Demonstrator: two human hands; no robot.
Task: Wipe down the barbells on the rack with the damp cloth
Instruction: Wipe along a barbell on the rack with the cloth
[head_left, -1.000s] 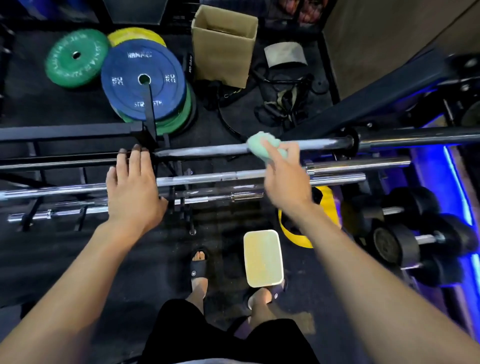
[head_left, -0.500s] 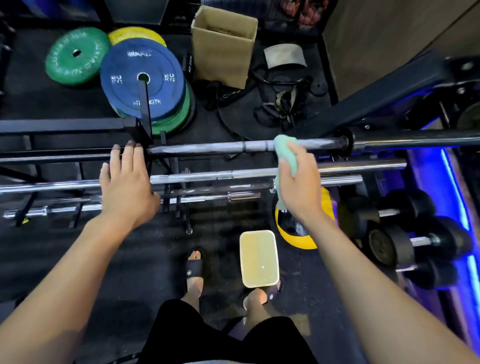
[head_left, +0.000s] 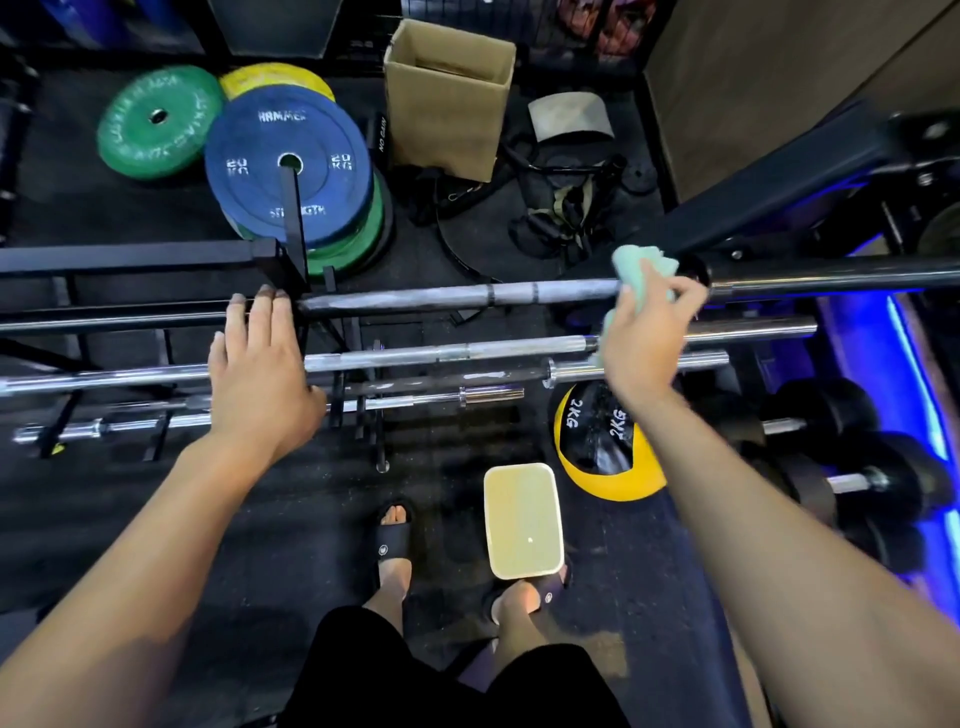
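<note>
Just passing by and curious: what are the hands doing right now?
Left hand: open, fingers straight, resting on the racked barbells.
Right hand: holding the green cloth against the top barbell.

This is a gym's weights area. A black steel rack (head_left: 156, 257) holds several long metal barbells (head_left: 457, 353). Behind the rack, blue, green and yellow rubber bumper plates (head_left: 288, 171) lie stacked on black rubber flooring; right of it sit black dumbbells (head_left: 852, 478) and a yellow-and-black 2 kg medicine ball (head_left: 597, 447).
</note>
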